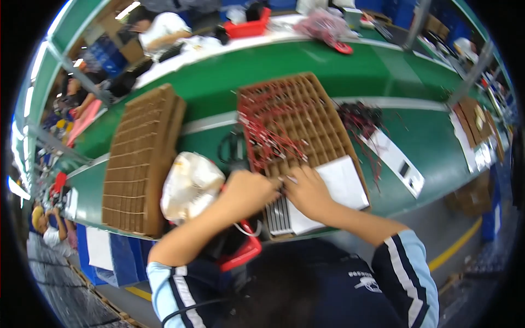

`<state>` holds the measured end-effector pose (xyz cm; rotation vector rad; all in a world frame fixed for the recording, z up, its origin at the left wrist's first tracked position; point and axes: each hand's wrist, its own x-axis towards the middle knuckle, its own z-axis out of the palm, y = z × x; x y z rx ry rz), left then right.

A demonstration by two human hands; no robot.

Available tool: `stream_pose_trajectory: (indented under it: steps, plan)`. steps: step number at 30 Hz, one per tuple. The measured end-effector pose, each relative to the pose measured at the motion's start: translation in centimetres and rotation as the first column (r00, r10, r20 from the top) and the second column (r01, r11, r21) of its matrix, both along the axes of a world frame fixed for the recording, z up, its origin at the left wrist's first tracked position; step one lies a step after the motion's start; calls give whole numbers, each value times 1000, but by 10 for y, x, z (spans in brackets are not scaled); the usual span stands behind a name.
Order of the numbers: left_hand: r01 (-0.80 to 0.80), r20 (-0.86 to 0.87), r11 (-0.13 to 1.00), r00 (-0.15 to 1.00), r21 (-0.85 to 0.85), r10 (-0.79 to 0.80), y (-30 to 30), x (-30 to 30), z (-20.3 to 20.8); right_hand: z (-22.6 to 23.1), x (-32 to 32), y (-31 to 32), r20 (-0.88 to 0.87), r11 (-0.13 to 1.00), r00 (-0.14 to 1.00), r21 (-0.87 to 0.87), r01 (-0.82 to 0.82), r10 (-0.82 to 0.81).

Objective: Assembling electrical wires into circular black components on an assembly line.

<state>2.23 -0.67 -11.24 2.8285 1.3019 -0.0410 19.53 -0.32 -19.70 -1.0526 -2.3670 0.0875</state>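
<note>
My left hand [254, 188] and my right hand [307, 191] meet over the near part of a brown cardboard divider tray [327, 112]. Both have their fingers drawn together in a pinch, almost touching. Whatever small piece sits between the fingertips is too small and covered to make out. Red wires with pale ends [265, 134] lie across the tray's left cells, just beyond my fingers. A white sheet [344, 183] rests on the tray's near right, beside my right hand. Grey slotted strips [279, 217] show below my hands.
On the left stands a stack of divider trays [128, 164], with a white plastic bag [191, 186] beside it. Dark and red wires [363, 117] and a white card [396, 164] lie right. A red bin [243, 254] sits near my body. Another person [164, 30] works across the green belt [213, 82].
</note>
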Motion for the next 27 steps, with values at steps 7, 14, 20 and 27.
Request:
stream_pose_trajectory:
  steps: [7,14,20,27]
  plan:
    - [-72,190,995,978,-73,85,-10,-3,-31,7,4,-8,-89,997,996,-65,-34,28]
    - [-159,174,977,967,-145,183,-7,-6,-35,16,-2,4,-55,976,998,-216,-11,-1]
    - [-139,178,977,970,-160,167,-3,-7,-39,16,1,4,-94,972,995,-231,-45,24]
    - [-145,157,973,972,-177,173,-4,-7,-41,24,18,-12,-275,898,961,-411,-158,44]
